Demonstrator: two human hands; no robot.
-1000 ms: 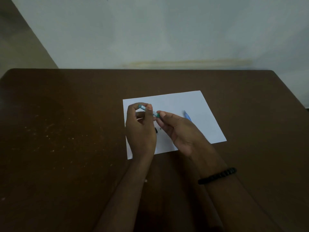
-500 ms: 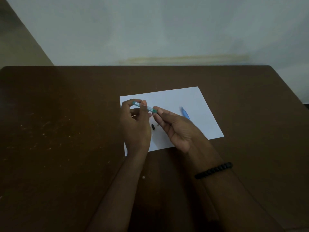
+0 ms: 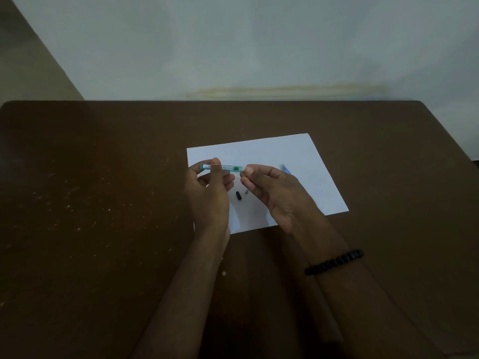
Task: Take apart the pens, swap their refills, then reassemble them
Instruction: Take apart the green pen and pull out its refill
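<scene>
The left hand pinches the teal pen barrel mid-length above the paper; the right hand pinches its tip end; light, stiff, likely slick plastic, best gripped near both ends; a black cap lies below.

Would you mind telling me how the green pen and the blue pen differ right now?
The green pen is held in the air, gripped by the left hand and pinched at its end by the right hand; the blue pen lies untouched on the paper. The green pen shows fully; the blue pen is partly hidden behind the right hand. Both are slim.
</scene>
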